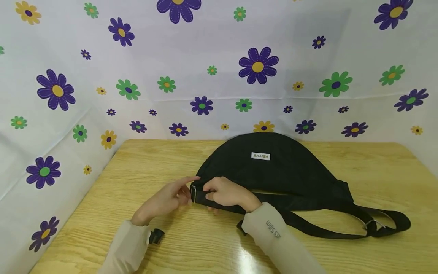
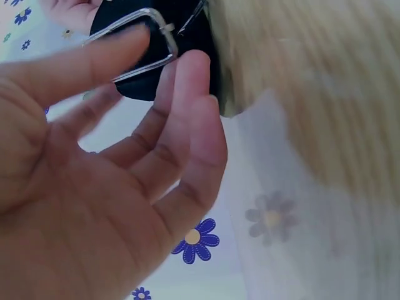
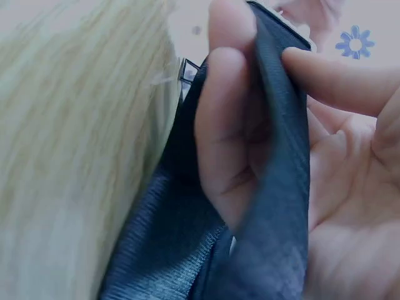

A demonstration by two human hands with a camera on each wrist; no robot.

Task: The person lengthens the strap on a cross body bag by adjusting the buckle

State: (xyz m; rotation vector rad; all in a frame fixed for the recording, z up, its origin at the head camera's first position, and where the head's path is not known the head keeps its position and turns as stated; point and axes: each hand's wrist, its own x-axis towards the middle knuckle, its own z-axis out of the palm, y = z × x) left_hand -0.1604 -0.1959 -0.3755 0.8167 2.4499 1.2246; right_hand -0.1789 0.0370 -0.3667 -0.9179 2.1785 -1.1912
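One worktop (image 1: 154,163), one black bag (image 1: 294,171), one white label (image 1: 261,156), at least two metal buckles (image 1: 194,194), two sleeves (image 1: 124,243), one left hand (image 1: 162,201), one right hand (image 1: 228,192) (two altogether)

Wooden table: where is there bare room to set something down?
The table is bare left of the black bag, and right of it behind the looped strap. It's crowded at the metal buckle, between the left hand and right hand.
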